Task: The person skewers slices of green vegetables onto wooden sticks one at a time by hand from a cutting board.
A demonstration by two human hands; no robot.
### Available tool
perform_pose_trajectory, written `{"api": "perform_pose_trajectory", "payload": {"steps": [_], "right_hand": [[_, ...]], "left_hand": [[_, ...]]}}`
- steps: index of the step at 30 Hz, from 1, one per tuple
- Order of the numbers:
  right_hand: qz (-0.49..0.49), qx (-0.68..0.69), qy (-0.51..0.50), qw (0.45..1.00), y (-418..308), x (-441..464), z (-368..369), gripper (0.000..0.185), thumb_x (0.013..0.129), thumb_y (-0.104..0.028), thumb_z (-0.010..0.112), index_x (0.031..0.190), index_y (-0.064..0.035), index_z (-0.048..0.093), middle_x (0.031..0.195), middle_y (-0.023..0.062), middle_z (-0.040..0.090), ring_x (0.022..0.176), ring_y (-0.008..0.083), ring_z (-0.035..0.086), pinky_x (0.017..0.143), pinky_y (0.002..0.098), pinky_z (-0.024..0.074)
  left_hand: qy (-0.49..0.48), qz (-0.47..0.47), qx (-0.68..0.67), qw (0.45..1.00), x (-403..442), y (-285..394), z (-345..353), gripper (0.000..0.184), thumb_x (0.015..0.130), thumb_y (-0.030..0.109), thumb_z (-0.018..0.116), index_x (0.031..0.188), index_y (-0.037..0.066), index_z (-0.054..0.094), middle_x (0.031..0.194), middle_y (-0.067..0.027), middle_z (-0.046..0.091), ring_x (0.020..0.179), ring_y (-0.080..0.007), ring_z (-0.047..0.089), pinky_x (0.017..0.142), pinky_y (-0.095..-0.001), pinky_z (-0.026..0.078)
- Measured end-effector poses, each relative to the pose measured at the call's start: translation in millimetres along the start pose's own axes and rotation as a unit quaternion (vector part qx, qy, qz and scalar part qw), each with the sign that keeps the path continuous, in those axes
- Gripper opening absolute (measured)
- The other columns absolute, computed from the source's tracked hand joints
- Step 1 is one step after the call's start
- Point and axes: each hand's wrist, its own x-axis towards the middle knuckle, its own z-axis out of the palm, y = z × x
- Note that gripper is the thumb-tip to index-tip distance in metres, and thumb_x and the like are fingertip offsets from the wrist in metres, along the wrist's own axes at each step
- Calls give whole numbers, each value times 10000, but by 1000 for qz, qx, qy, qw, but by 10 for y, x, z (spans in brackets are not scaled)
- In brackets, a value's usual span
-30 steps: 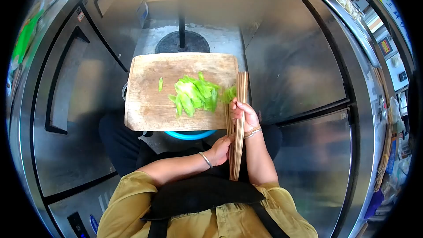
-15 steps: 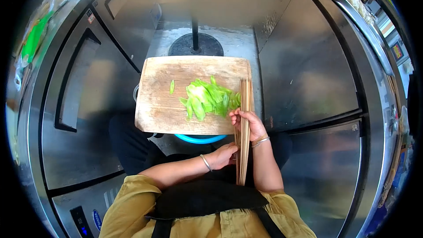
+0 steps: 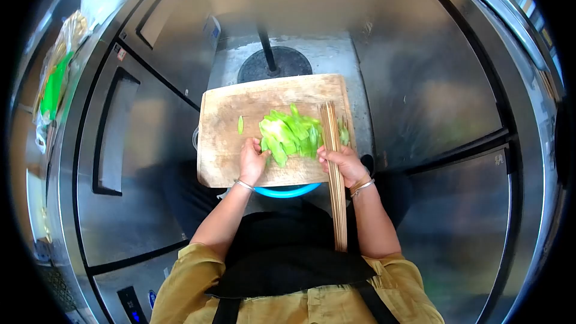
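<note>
My right hand (image 3: pixel 343 165) grips a long bundle of thin wooden skewers (image 3: pixel 337 204), which runs from over the board's right side down towards my lap. A heap of flat, bright green vegetable slices (image 3: pixel 288 135) lies on the wooden cutting board (image 3: pixel 228 99). At the heap's left edge is my left hand (image 3: pixel 253 159), fingers slightly curled and apart. Whether its fingertips touch a slice I cannot tell. One small slice (image 3: pixel 240 125) lies alone to the left. More green pieces with skewer tips (image 3: pixel 343 132) show right of the bundle, partly hidden.
A blue basin rim (image 3: pixel 288 192) shows under the board's near edge. Beyond the board stands a black pole on a round base (image 3: pixel 273 63). Steel cabinets with doors (image 3: pixel 138 174) close in on the left and right (image 3: pixel 432 102).
My left hand has let go of the skewers and moved left and forward to the heap of slices. My right hand still holds the bundle, now tilted slightly. The view has shifted a little.
</note>
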Motion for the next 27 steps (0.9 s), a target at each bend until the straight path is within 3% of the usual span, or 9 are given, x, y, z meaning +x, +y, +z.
{"api": "perform_pose_trajectory", "payload": {"steps": [7, 10, 14, 17, 19, 27], "right_hand": [[-15, -25, 13, 999, 40, 39, 2, 125, 762, -90, 635, 845, -74, 543, 691, 3, 552, 549, 67, 503, 497, 204, 416], [-9, -27, -17, 999, 33, 37, -28, 127, 764, -80, 635, 817, -80, 521, 654, 8, 542, 503, 62, 492, 462, 188, 410], [0, -20, -10, 1000, 11, 15, -15, 106, 772, -82, 628, 811, -78, 530, 661, 20, 553, 486, 65, 495, 431, 194, 401], [3, -8, -24, 1000, 17, 20, 16, 103, 775, -83, 623, 824, -66, 535, 672, 33, 560, 487, 69, 498, 435, 198, 405], [1, -10, -25, 1000, 31, 44, 20, 100, 777, -73, 617, 836, -55, 539, 676, 44, 565, 484, 76, 494, 444, 202, 403], [-4, 4, -36, 999, 22, 35, 6, 134, 764, -69, 632, 833, -49, 519, 672, 48, 550, 483, 84, 480, 436, 208, 385]], "left_hand": [[-61, 11, -120, 991, 22, -78, -37, 191, 688, -31, 639, 782, 38, 487, 630, -11, 514, 565, -110, 501, 534, -235, 431], [-91, -83, -263, 957, -13, -74, -66, 128, 781, -23, 563, 816, 86, 504, 695, 33, 511, 615, -42, 495, 546, -183, 449], [-84, -88, -274, 954, -53, 178, -218, 102, 797, 6, 565, 858, 75, 522, 739, 23, 534, 660, -47, 516, 580, -188, 464], [-110, -89, -367, 919, 52, 550, -286, 102, 809, 47, 577, 906, 58, 546, 797, 5, 566, 705, -64, 542, 620, -192, 477], [-146, -172, -488, 843, 204, 750, -253, 68, 810, 51, 582, 875, 58, 563, 792, -8, 567, 693, -78, 547, 643, -207, 490], [-229, -173, -513, 809, 649, 1228, 16, 75, 798, 48, 592, 859, 57, 550, 799, -17, 564, 716, -97, 550, 639, -212, 500]]}}
